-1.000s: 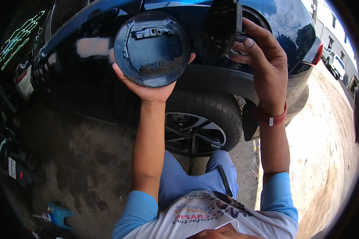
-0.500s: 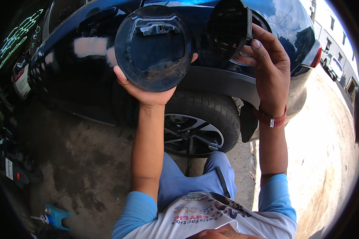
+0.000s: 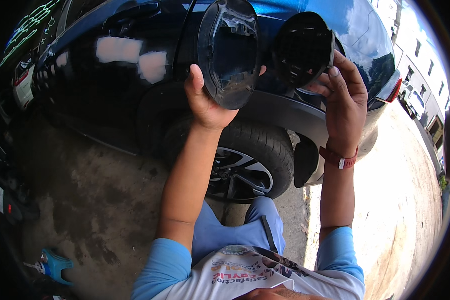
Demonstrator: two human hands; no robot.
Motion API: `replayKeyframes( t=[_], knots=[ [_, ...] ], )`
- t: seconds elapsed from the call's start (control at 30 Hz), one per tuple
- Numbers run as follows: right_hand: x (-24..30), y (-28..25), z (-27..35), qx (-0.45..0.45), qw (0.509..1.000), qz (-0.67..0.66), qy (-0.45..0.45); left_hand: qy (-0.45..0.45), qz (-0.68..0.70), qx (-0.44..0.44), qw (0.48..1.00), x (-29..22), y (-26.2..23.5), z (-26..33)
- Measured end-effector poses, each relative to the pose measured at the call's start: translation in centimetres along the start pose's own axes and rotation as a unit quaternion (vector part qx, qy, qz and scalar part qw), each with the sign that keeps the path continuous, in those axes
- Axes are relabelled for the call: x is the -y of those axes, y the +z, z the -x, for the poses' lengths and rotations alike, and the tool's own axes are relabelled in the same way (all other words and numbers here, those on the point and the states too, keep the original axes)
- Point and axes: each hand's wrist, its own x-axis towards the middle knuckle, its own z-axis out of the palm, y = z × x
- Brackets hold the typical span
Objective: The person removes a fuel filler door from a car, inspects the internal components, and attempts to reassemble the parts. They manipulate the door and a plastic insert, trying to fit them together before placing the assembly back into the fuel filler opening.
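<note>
My left hand [image 3: 210, 102] holds up a round black plastic cover [image 3: 235, 55], with the thumb at its left edge and the palm under its lower rim. Raised fittings and a recessed middle show on the side facing me, and the disc is tilted. On the right, my right hand [image 3: 346, 85] pinches the right edge of a second round black piece [image 3: 302, 50] between thumb and fingers. It stands in front of the blue car's rear side panel [image 3: 357, 30]. Whether it is attached to the car cannot be made out.
Below my hands is the car's rear wheel [image 3: 250, 170], under a grey arch trim [image 3: 285, 105]. Pale patches [image 3: 117, 49] mark the door. A turquoise object [image 3: 57, 265] lies on the floor at lower left. A white vehicle [image 3: 412, 100] stands far right.
My left hand has moved right and turned the cover more edge-on. My right hand still pinches the other piece, which sits slightly lower and farther right in view.
</note>
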Motion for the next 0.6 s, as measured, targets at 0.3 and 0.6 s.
replayKeyframes(
  t=[0.3, 0.6],
  knots=[
    [0.1, 0.0, 0.0, -0.001, 1.0, -0.007, 0.011, -0.019, 0.009, 0.008, 1.0, 0.7, 0.5, -0.9],
    [0.3, 0.2, 0.1, -0.009, 1.0, -0.004, 0.016, -0.007, -0.07, -0.015, 0.997, 0.9, 0.9, -1.4]
  ],
)
